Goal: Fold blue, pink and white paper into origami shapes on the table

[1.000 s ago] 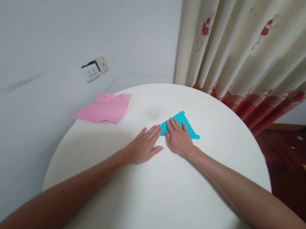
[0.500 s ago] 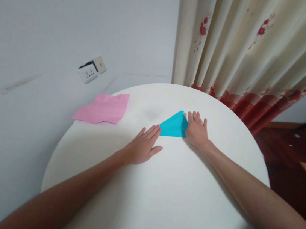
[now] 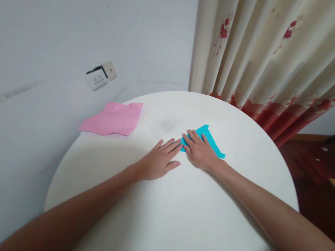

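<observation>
Pink paper (image 3: 111,119), wall socket (image 3: 100,75), floral curtain (image 3: 276,57)

Both hands flat on the round table (image 3: 172,226). Right hand (image 3: 201,152) presses down on the blue paper (image 3: 212,140), covering most of it; left hand (image 3: 158,161) lies just beside, fingertips touching the paper's near corner. Pink paper (image 3: 112,118) sits well left of the blue, at the table's edge.
</observation>
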The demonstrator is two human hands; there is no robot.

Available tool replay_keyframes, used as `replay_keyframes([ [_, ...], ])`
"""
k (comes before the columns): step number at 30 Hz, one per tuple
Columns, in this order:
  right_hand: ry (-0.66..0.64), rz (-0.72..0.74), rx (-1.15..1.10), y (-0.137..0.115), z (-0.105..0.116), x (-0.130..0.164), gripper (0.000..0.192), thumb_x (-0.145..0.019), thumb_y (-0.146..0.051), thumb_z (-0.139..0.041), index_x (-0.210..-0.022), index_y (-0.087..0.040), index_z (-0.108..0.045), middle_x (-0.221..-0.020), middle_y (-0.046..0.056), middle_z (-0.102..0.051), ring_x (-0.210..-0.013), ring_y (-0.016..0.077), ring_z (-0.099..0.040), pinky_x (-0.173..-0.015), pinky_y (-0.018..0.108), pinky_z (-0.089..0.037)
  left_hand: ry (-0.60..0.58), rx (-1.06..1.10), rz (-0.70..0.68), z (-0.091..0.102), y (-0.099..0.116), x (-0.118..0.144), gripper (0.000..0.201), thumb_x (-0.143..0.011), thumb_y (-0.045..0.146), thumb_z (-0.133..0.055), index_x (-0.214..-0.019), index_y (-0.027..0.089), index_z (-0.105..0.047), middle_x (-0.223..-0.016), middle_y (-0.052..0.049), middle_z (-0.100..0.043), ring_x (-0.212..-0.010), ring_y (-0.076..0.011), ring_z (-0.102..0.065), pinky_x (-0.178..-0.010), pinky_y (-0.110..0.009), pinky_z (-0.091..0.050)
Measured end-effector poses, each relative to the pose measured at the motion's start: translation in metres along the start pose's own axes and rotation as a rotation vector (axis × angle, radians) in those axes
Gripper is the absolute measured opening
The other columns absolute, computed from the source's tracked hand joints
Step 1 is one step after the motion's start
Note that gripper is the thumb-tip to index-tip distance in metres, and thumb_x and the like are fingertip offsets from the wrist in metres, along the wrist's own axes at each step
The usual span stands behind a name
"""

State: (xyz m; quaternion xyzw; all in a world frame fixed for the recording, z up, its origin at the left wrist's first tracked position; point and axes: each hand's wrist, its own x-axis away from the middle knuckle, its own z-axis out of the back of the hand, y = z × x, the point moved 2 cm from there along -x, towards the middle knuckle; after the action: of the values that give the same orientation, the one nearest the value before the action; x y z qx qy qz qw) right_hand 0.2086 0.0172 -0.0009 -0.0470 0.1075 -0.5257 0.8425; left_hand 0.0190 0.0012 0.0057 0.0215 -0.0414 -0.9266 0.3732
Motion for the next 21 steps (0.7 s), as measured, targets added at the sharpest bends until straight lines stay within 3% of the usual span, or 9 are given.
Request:
replay_keyframes([
  [5, -0.005, -0.004, 0.007, 0.003, 0.002, 0.001, 0.056, -0.104, -0.038, -0.026, -0.155, -0.013, -0.033, -0.163, 0.014, -0.024, -0.151, 0.0301, -0.018, -0.120, 0.055, -0.020, 0.028, -0.001, 0.009, 0.003, -0.003, 0.001, 0.058, -0.103, 0.045, -0.034, -0.156, 0.022, -0.028, -0.162, -0.010, -0.027, -0.151, -0.0301, -0.021, -0.118, -0.056, -0.025],
  [9, -0.020, -0.011, 0.010, 0.002, 0.003, 0.001, 0.056, -0.104, -0.038, -0.026, -0.155, -0.015, -0.032, -0.163, 0.014, -0.024, -0.151, 0.0300, -0.018, -0.120, 0.055, -0.020, 0.078, -0.035, 0.111, 0.002, -0.017, 0.001, 0.054, -0.103, 0.042, -0.035, -0.151, 0.020, -0.039, -0.159, -0.010, -0.035, -0.148, -0.0332, -0.029, -0.114, -0.056, -0.033],
  [12, -0.025, -0.012, 0.010, 0.002, 0.003, 0.001, 0.056, -0.104, -0.038, -0.026, -0.155, -0.015, -0.032, -0.163, 0.013, -0.024, -0.151, 0.0303, -0.019, -0.120, 0.056, -0.019, 0.161, -0.034, 0.159, 0.002, -0.031, -0.001, 0.047, -0.102, 0.033, -0.038, -0.143, 0.015, -0.050, -0.153, -0.013, -0.046, -0.143, -0.0302, -0.038, -0.113, -0.050, -0.037],
  [17, -0.026, -0.014, 0.031, 0.003, 0.002, 0.000, 0.056, -0.104, -0.038, -0.025, -0.155, -0.015, -0.031, -0.163, 0.013, -0.023, -0.151, 0.0302, -0.019, -0.120, 0.055, -0.019, 0.347, 0.124, 0.217, 0.006, -0.047, -0.008, 0.033, -0.099, 0.024, -0.043, -0.112, 0.016, -0.073, -0.120, -0.010, -0.069, -0.113, -0.0232, -0.062, -0.102, -0.040, -0.046],
  [21, -0.036, -0.003, 0.036, -0.004, 0.002, 0.003, 0.056, -0.104, -0.037, -0.026, -0.155, -0.014, -0.031, -0.163, 0.014, -0.023, -0.151, 0.0310, -0.019, -0.119, 0.056, -0.020, 0.386, 0.270, 0.218, 0.007, -0.047, -0.012, 0.021, -0.094, 0.027, -0.058, -0.095, 0.020, -0.078, -0.097, -0.006, -0.072, -0.094, -0.0208, -0.065, -0.092, -0.036, -0.048],
])
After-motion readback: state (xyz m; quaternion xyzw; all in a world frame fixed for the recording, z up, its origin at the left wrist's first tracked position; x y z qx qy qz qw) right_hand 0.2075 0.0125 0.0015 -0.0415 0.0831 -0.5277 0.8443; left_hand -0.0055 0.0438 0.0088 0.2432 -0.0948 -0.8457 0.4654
